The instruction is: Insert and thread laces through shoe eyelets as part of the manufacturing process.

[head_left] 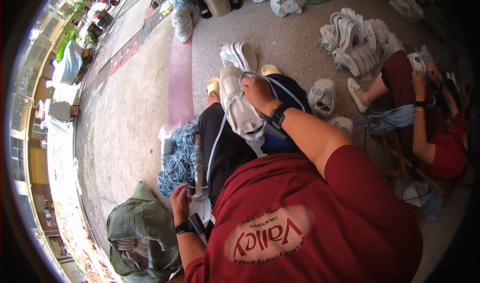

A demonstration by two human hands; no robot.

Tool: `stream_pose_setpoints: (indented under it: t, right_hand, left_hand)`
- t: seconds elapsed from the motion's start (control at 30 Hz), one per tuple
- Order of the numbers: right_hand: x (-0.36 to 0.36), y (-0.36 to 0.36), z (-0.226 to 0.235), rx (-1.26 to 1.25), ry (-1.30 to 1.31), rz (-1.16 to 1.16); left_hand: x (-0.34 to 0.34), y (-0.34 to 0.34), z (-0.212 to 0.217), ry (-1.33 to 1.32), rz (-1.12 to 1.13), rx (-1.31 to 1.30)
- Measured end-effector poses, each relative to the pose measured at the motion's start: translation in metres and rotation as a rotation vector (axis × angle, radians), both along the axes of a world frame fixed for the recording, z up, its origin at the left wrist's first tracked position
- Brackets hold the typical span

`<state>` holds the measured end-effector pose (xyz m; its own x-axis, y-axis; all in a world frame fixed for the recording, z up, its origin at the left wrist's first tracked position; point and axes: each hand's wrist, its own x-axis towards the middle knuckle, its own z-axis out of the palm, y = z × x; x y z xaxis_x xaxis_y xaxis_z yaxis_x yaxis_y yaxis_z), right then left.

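Right hand [257, 93] pinching pale blue lace [215, 145] against white shoe [241, 105]; shoe sits at the knees, center. Lace runs down the shoe's left side toward left hand [181, 202], near left, fingertips together; can't tell if they have the lace. Blue lace bundle [181, 158] just beyond that hand, green sack [142, 215] nearer left. Shoe stack [239, 56] just past the shoe, shoe pile [352, 43] far right.
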<state>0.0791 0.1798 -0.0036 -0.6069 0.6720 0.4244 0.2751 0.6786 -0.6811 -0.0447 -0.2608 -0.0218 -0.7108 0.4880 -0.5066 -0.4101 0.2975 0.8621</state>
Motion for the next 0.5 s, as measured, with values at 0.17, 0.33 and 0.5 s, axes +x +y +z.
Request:
stream_pose_setpoints:
  t: [0.17,0.33,0.5]
  right_hand:
    - [0.016,-0.010,0.007,0.016,-0.167,0.088]
    - [0.026,-0.008,0.014,0.053,-0.208,0.263]
    - [0.011,-0.003,0.022,0.076,-0.410,0.234]
  left_hand:
    - [0.022,0.173,0.063,0.527,-0.409,0.154]
    - [0.047,0.288,0.074,1.314,-0.826,0.245]
    - [0.042,0.320,0.058,1.646,-0.852,-0.116]
